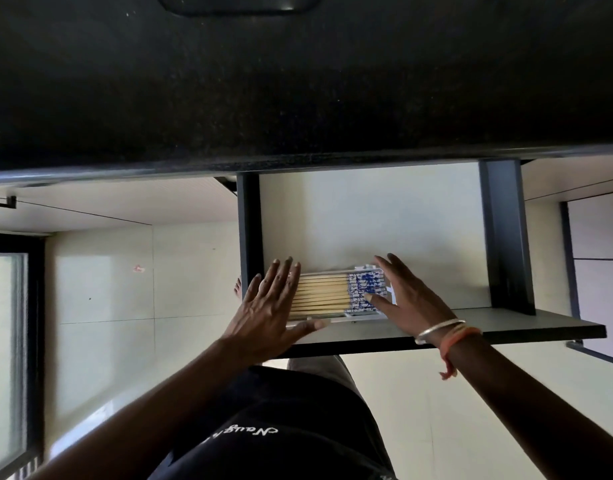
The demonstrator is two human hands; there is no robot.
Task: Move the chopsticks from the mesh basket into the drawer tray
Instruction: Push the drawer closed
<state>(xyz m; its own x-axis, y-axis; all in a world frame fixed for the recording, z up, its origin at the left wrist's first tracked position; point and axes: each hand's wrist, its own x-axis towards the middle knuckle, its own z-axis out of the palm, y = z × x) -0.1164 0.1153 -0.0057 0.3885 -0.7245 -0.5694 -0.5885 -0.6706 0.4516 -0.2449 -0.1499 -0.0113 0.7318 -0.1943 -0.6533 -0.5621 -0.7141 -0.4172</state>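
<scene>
Chopsticks (327, 294) with unreadable blue print fill the tray (333, 318); both hands' fingers spread flat.

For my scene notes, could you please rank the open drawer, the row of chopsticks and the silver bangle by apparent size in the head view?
1. The open drawer, by far the largest.
2. The row of chopsticks, lying side by side between the left hand and right hand.
3. The silver bangle on the right wrist, smallest.

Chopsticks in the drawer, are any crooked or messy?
No, nothing stands out. The chopsticks lie side by side in the tray, blue ends together, with the left hand and right hand at either end.
</scene>
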